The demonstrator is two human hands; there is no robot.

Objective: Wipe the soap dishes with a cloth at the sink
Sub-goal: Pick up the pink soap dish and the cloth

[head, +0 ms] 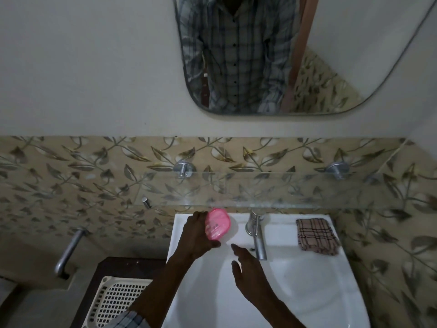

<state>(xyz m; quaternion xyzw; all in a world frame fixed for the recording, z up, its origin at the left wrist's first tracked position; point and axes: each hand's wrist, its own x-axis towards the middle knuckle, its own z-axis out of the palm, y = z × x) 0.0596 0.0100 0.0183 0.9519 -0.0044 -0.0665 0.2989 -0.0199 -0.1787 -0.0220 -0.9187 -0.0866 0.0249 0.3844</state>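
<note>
Left hand (196, 235) fingers are curled round a pink oval plastic soap dish (218, 224), which is held over the back left corner of the white ceramic sink (307, 280). The right hand (250, 275) is spread loosely over the basin with nothing in it, near the chrome tap (256, 235). A brown checked cloth (316, 236) is laid on the sink's right rim, well apart from the dish.

Light: dim, flat, grey-toned. My left hand (196, 235) and right hand (248, 273) are reading near-black against the white sink (307, 280), which is catching most light. Pink soap dish (218, 223) is blurring slightly. Mirror (354, 55) edges are bowing from wide-angle distortion.
</note>
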